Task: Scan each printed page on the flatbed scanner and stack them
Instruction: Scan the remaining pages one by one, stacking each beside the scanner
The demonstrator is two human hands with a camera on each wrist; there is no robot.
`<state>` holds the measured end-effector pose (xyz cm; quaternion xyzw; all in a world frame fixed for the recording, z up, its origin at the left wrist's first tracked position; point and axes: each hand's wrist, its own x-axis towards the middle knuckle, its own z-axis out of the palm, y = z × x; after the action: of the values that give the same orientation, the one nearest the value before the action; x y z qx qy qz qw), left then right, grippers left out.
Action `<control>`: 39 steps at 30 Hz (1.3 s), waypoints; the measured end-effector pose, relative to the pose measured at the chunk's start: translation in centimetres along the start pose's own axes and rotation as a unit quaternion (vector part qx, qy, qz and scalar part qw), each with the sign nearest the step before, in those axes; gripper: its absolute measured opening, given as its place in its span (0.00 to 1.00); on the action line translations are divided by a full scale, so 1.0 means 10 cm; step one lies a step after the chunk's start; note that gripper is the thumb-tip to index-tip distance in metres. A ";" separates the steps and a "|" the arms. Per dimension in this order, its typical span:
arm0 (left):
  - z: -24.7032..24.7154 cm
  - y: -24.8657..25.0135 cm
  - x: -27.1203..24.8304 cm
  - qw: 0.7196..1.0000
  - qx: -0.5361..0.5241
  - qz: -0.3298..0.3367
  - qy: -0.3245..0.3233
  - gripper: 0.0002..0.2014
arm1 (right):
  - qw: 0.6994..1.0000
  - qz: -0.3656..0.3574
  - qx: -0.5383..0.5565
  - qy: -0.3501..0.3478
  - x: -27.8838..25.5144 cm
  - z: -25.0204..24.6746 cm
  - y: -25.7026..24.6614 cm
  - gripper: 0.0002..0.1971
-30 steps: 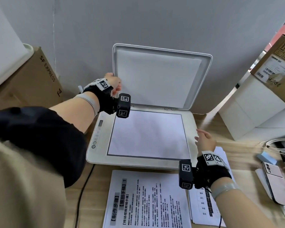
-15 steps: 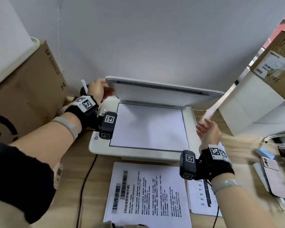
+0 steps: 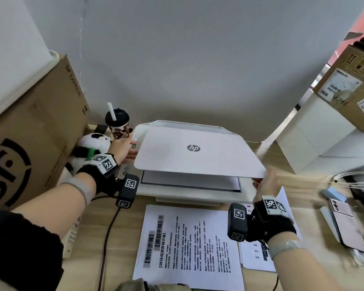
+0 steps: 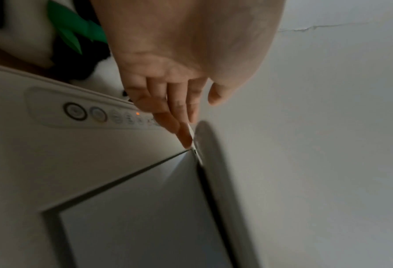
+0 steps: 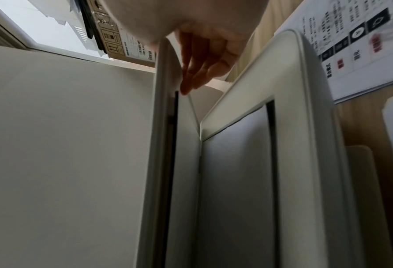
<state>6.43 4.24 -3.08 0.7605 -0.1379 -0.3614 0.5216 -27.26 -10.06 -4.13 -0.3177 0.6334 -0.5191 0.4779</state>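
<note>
The lid (image 3: 195, 152) has swung down from upright to nearly flat over the glass, and your right hand (image 3: 266, 183) has come up to meet its front right corner. Your left hand (image 3: 122, 149) grips the lid's left edge, thumb on top, straight fingers (image 4: 179, 125) beneath. The right fingers (image 5: 197, 72) look to be under the rim, though blur makes that grip hard to call. A page (image 3: 189, 180) lies on the scanner (image 3: 183, 196) bed; the next printed sheet (image 3: 189, 246) waits on the desk just in front. Close it and the scan can start.
</note>
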 end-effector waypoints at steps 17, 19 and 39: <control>0.03 -0.51 0.25 0.982 0.165 -0.031 0.083 0.11 | 0.979 -0.041 -0.201 0.003 0.16 -0.18 0.43 0.13; 0.01 -0.56 0.29 0.983 0.161 -0.032 0.084 0.14 | 0.980 -0.032 -0.197 -0.008 0.16 -0.17 0.45 0.13; 0.26 -1.18 -0.35 0.959 0.124 0.056 0.249 0.22 | 0.996 0.009 -0.081 -0.045 0.14 -0.40 0.92 0.18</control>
<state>0.18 9.42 -12.75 0.8760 -0.0898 -0.1113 0.4606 -30.63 -7.53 -13.31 -0.3721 0.6542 -0.4472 0.4833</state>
